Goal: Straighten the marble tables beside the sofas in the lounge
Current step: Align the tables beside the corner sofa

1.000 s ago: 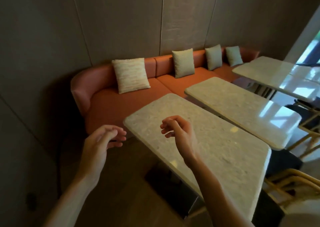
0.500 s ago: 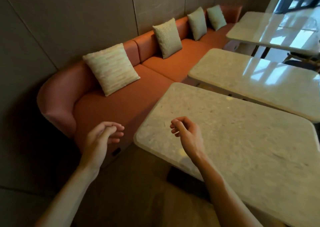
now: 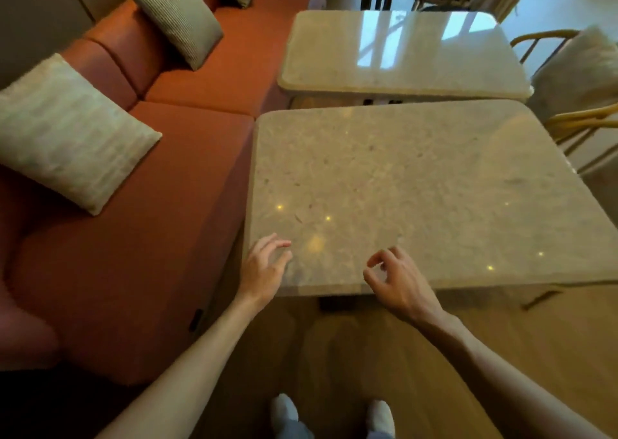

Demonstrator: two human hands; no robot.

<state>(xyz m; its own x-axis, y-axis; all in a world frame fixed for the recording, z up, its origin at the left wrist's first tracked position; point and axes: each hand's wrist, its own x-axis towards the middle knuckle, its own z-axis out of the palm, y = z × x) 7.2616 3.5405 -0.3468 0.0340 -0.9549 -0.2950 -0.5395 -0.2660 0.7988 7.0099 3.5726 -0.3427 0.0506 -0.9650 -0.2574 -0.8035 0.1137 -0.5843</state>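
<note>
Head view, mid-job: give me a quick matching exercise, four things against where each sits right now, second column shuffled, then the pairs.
Things:
1. left hand
2. right hand
3. striped cushion
4. second marble table

Places:
A. leaning on the sofa, left of the nearest marble table
B. over that table's near edge, toward the middle, fingers curled
C. beyond the nearest table, top reflecting window light
D. at that table's near left corner, fingers spread

Pairs: 1-D, 2-B, 3-A, 4-C

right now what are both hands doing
left hand: open, empty, over the nearest marble table's corner
right hand: fingers loosely curled, empty, at its near edge
</note>
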